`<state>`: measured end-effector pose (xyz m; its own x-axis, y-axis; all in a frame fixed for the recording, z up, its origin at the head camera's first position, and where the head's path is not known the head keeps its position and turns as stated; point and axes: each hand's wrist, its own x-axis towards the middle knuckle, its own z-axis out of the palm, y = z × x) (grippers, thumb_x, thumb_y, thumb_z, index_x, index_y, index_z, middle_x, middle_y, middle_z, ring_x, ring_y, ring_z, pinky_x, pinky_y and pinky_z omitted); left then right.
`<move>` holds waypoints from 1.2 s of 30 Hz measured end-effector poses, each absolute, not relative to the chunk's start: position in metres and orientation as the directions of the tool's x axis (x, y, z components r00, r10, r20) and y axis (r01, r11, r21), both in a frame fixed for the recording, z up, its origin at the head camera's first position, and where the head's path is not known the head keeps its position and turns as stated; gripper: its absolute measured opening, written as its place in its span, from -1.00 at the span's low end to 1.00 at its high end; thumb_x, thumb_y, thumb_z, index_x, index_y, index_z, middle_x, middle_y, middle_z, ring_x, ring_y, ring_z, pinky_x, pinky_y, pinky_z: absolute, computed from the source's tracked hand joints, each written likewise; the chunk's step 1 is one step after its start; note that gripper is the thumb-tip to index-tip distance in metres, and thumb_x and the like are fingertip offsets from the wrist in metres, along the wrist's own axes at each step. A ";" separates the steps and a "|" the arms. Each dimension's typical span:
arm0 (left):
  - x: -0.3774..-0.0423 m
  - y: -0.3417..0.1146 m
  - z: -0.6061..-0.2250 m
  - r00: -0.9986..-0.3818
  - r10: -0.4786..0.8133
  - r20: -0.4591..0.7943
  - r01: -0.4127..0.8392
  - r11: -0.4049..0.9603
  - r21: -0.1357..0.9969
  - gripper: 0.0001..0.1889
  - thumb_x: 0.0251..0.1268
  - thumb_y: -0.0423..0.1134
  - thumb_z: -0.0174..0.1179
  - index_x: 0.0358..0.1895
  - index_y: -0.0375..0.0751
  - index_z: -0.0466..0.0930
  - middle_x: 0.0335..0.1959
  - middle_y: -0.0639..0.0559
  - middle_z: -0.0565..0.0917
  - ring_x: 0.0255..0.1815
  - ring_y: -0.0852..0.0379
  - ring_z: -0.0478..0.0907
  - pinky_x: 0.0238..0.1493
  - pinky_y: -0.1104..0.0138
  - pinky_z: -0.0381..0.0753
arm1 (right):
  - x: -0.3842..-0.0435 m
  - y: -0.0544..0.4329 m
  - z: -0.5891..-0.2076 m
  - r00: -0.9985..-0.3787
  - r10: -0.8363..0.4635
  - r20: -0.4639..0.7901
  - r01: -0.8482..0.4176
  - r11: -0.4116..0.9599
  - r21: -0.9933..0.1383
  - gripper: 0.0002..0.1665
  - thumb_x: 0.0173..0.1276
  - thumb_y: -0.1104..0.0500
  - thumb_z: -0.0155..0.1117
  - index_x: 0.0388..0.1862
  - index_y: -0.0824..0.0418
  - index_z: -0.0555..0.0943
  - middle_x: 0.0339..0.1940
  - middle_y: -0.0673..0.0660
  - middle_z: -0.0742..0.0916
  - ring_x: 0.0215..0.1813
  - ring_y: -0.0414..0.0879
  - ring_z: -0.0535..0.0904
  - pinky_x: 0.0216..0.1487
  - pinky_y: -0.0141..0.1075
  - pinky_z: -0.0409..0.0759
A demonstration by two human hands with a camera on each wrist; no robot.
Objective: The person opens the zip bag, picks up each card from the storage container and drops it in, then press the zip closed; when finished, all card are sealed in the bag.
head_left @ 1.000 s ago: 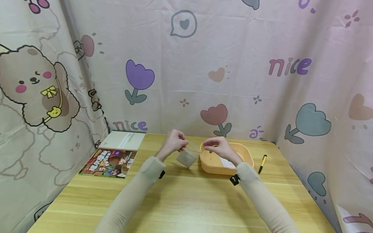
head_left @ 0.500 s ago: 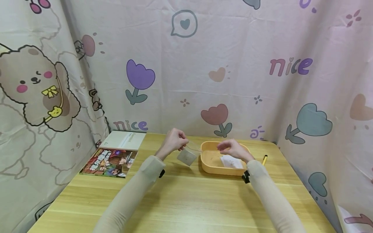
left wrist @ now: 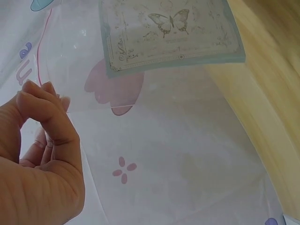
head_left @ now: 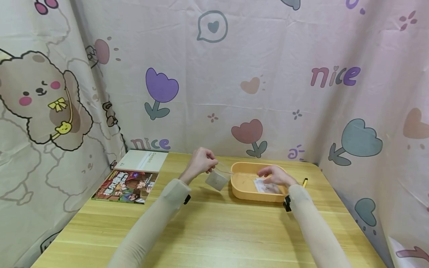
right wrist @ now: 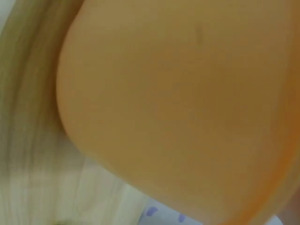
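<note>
My left hand pinches the top edge of a clear zip bag with a pink seal line. Inside the bag sits a pale square card printed with a butterfly and a blue-green border. In the head view this card hangs tilted, left of a yellow-orange plastic basket. Over the basket's right part hovers my right hand, its fingers loosely bent with nothing between them. Below those fingers lie whitish printed papers, partly hidden by the hand. The right wrist view is blurred and filled by the basket.
A yellow and black marker lies right of the basket, mostly behind the right wrist. At the table's back left are a white book and a colourful comic-style book. A printed curtain hangs along the back and sides.
My right hand has left the bag's edge and moved right, over the papers in the basket. The left hand stays in place, still pinching the bag.
</note>
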<state>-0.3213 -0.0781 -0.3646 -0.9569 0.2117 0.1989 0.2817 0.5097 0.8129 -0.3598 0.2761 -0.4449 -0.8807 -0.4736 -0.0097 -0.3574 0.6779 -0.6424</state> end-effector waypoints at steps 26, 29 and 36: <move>-0.320 -0.078 -0.364 -0.963 0.195 0.186 0.261 0.508 0.821 -0.90 0.15 -0.36 0.25 -0.49 -0.22 0.68 -0.61 -0.04 0.68 -0.71 0.12 0.58 -0.65 0.31 0.67 | -0.370 0.275 -0.459 -0.861 -0.432 -0.268 -0.218 0.790 -0.573 -0.15 0.00 0.32 0.48 0.35 0.23 0.46 0.11 0.41 0.53 0.08 0.16 0.43 0.15 0.06 0.47; -0.319 -0.079 -0.366 -0.963 0.198 0.184 0.261 0.509 0.820 -0.90 0.15 -0.36 0.24 -0.49 -0.22 0.68 -0.62 -0.04 0.67 -0.71 0.12 0.57 -0.65 0.32 0.66 | -0.370 0.275 -0.460 -0.859 -0.426 -0.283 -0.200 0.789 -0.580 -0.16 0.00 0.33 0.48 0.35 0.23 0.45 0.07 0.38 0.53 0.02 0.10 0.42 0.05 -0.09 0.49; -0.321 -0.079 -0.366 -0.957 0.205 0.206 0.284 0.504 0.816 -0.90 0.13 -0.36 0.24 -0.50 -0.22 0.68 -0.65 -0.01 0.67 -0.72 0.13 0.58 -0.63 0.25 0.69 | -0.372 0.277 -0.462 -0.867 -0.446 -0.222 -0.235 0.759 -0.608 -0.22 -0.05 0.37 0.48 0.24 0.18 0.48 -0.02 0.35 0.52 -0.06 0.10 0.40 -0.08 -0.23 0.42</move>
